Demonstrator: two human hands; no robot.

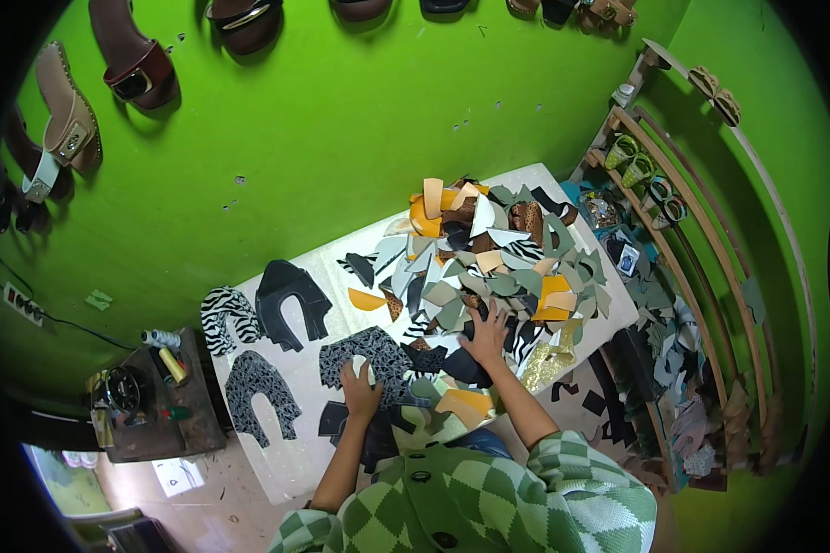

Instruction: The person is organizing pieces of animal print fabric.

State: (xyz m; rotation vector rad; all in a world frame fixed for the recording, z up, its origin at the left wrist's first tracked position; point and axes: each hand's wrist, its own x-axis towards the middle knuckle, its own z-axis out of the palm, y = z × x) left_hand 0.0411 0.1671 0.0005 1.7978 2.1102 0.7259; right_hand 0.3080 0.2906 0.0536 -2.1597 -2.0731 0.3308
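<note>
My left hand [362, 392] is closed around a small white piece [365, 370]; its exact kind does not show. Beneath it, on the white table, lies a grey-and-black patterned shoe-upper piece [369, 352]. My right hand [486, 337] rests with fingers spread at the near edge of a heap of cut scraps [489, 263]. The heap mixes white, grey-green, orange, brown and zebra-striped pieces. A black piece [466, 367] lies right under that hand. Farther left are a black U-shaped upper piece [281, 288], a zebra-striped one [218, 318] and a second grey patterned one [256, 387].
A small bench [161, 419] with thread spools [161, 338] stands left of the table [286, 461]. Wooden racks [701, 267] with sandals and scraps stand at the right. Sandals [138, 74] hang on the green wall. Gold glittery material [544, 369] lies near the table's right edge.
</note>
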